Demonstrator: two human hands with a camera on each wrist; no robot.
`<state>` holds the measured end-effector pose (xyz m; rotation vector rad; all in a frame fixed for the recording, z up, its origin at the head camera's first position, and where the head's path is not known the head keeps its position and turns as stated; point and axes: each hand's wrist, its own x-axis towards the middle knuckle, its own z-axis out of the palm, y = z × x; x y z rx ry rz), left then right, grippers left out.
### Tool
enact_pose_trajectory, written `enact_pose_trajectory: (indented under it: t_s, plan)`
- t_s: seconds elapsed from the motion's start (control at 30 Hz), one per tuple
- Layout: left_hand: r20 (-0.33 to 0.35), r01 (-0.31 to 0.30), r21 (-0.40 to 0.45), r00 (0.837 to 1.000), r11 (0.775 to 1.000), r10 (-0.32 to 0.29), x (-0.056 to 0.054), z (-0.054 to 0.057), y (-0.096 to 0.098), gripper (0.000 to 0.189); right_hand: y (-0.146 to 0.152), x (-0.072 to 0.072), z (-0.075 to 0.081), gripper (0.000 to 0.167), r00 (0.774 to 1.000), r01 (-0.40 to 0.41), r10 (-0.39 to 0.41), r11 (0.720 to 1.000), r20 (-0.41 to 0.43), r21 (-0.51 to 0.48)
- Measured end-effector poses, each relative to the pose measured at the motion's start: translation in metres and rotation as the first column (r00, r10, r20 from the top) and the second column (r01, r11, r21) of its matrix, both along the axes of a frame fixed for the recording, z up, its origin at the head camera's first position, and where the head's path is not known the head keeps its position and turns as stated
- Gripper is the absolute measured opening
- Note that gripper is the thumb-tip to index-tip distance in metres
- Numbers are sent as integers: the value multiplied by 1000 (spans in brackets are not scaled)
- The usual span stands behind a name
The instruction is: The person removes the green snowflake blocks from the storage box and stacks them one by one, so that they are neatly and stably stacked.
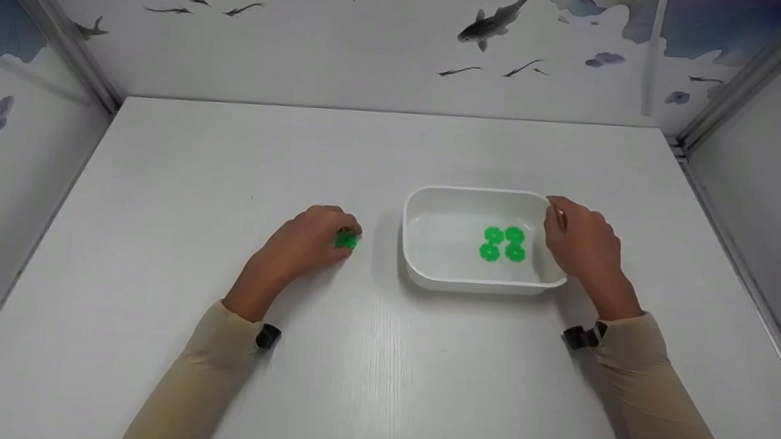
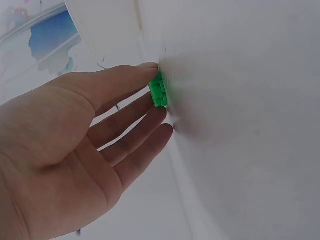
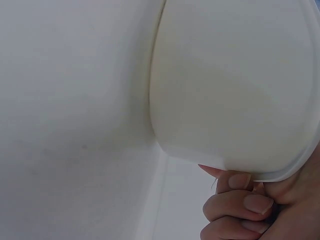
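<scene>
My left hand [image 1: 307,237] pinches a small green flower-shaped piece [image 1: 345,239] between thumb and fingers, left of the white tub. In the left wrist view, that green piece [image 2: 158,91] sits between the thumb tip and fingertips, close against the white tabletop. The white tub [image 1: 470,282] is rectangular with rounded corners. Several similar green flower-shaped pieces [image 1: 503,243] lie grouped on its floor, toward the right. With curled fingers, my right hand [image 1: 585,243] grips the tub's right end at the rim. The right wrist view shows these fingers below the tub's wall [image 3: 230,85].
The white tabletop [image 1: 348,378] spreads around the tub and both hands. Panels printed with fish, such as the back wall [image 1: 376,55], enclose it at the back and sides. A small black device [image 1: 268,337] is on the left wrist, another [image 1: 579,337] on the right.
</scene>
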<state>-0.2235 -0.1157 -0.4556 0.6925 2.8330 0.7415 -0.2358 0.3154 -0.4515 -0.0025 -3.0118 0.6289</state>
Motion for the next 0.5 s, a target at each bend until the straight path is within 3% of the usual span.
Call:
enact_pose_trajectory:
  t_s: [0.5]
  plan:
    - [4, -15, -12, 1000, 1000, 15, 3, 2, 2, 39, -1, 1, 0, 47, 1000, 16, -16, 1000, 11, -3]
